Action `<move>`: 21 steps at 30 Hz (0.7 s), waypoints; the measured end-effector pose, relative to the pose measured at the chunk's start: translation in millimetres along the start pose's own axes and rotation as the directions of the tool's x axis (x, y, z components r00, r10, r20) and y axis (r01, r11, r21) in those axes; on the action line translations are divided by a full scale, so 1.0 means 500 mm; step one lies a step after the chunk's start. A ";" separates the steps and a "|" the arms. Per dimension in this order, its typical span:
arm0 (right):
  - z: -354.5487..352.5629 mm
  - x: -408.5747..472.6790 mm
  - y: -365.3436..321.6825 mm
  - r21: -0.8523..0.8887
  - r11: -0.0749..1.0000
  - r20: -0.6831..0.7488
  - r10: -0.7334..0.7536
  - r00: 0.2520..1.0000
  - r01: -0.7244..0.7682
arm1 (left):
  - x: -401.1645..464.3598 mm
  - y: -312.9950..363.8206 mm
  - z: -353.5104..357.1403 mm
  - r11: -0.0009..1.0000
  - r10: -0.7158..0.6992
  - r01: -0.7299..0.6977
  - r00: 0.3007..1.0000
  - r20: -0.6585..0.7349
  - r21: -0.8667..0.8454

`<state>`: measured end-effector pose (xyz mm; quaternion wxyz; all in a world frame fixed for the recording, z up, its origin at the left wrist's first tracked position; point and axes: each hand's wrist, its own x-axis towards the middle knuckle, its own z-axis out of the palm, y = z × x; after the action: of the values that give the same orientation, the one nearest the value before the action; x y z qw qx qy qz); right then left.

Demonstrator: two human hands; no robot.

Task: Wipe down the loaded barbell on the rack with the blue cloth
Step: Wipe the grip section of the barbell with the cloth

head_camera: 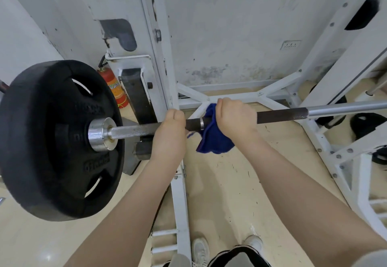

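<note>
— Firstly, item one: how is the barbell (282, 114) entered?

— It is listed as lying across the white rack (159, 61), running from lower left to upper right. A dark knurled length is seen in the middle and a bright smooth length toward the right. A black plate (52, 138) with grip slots is loaded on the left end, set against a shiny collar (100, 134).

— Item two, the blue cloth (213, 136)?

— It is recorded as draped over the bar just right of a thin silver ring mark, bunched under the right hand (236, 117), with its loose folds hanging below the bar.

— And the grips?

— The right hand is curled over the bar from above, the cloth being clamped between palm and bar. The left hand (169, 132) is wrapped around the bare bar just beside the cloth, on the plate side, knuckles up. The fingertips of both are hidden beneath the bar.

— Other entries?

— A red fire extinguisher (114, 87) is noted standing on the floor behind the plate, near the wall (230, 25). More dark plates (366, 124) are stored low at the right, behind the rack frame. White shoes (200, 251) are seen at the bottom edge on the pale floor (240, 183).
</note>
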<state>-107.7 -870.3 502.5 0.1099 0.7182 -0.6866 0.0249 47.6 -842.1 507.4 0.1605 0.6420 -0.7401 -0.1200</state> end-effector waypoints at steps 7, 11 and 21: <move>0.000 0.003 -0.011 0.134 0.991 0.012 0.001 1.000 -0.003 | -0.008 -0.002 0.002 0.998 0.062 -0.063 0.998 -0.030 -0.019; 0.011 0.003 0.039 0.136 0.990 0.042 0.040 0.998 -0.045 | -0.004 0.019 -0.001 0.996 0.079 -0.080 0.996 -0.030 -0.044; 0.015 -0.009 0.079 0.119 0.989 -0.055 0.093 0.994 -0.086 | 0.019 0.081 0.050 0.968 0.243 -0.240 0.969 0.035 -0.073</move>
<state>-148.0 -868.4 499.4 0.0873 0.6909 -0.7118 0.0913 -0.2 -846.1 500.7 0.1796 0.5383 -0.8116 -0.1388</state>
